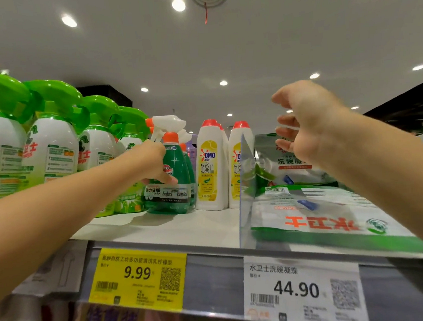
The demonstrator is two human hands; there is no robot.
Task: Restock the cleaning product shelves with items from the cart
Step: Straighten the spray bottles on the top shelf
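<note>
Forearms (44, 216) cropped; left hand (154, 162) clamped round partly hidden green spray bottle (176, 191), right hand (304, 124) loose, empty.

On the shelf edge (215, 270), the yellow price tag (138, 276) at left reads 9.99, and the white price tag (301, 288) at right reads 水卫士洗碗凝珠 and 44.90. Farther back, the green spray bottle (168, 187) bears 强力分解, the white bottle (209, 165) to its right bears OMO, and the flat pouch (320, 220) at right shows 水卫士 upside down.

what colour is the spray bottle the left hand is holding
The spray bottle is dark green with an orange collar; head view.
</note>
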